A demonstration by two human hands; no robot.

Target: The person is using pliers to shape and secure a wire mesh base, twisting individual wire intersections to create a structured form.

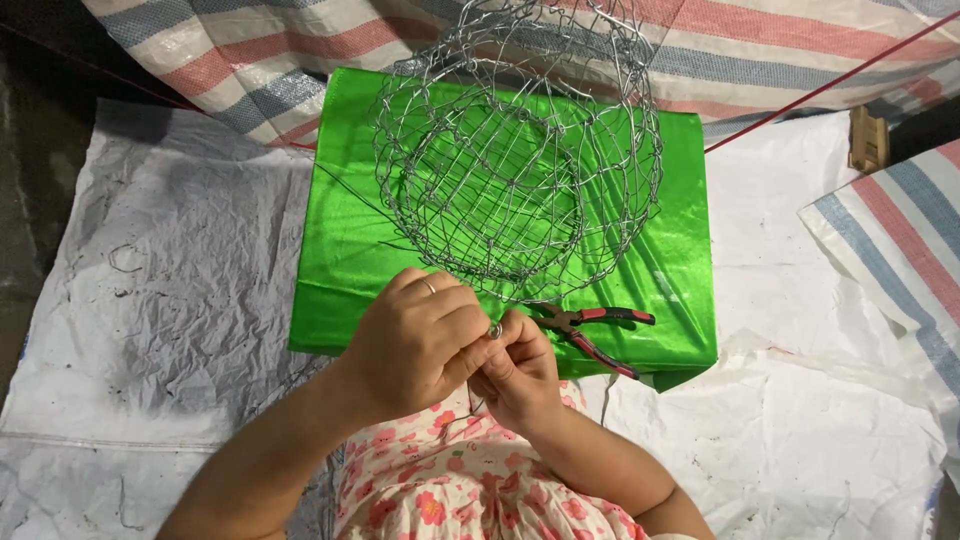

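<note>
Crumpled white plastic sheeting (180, 300) covers the floor under a shiny green mat (350, 250). Both the left hand (415, 345) and right hand (515, 372) pinch the near rim of a round silver wire-mesh basket (515, 160) (fingers pressed together). Red-handled pliers (600, 335) lie just right of the right grip.

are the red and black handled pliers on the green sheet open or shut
Open: the red and black handled pliers lie on the green sheet with handles spread in a V; their tips are hidden behind the right hand.
</note>
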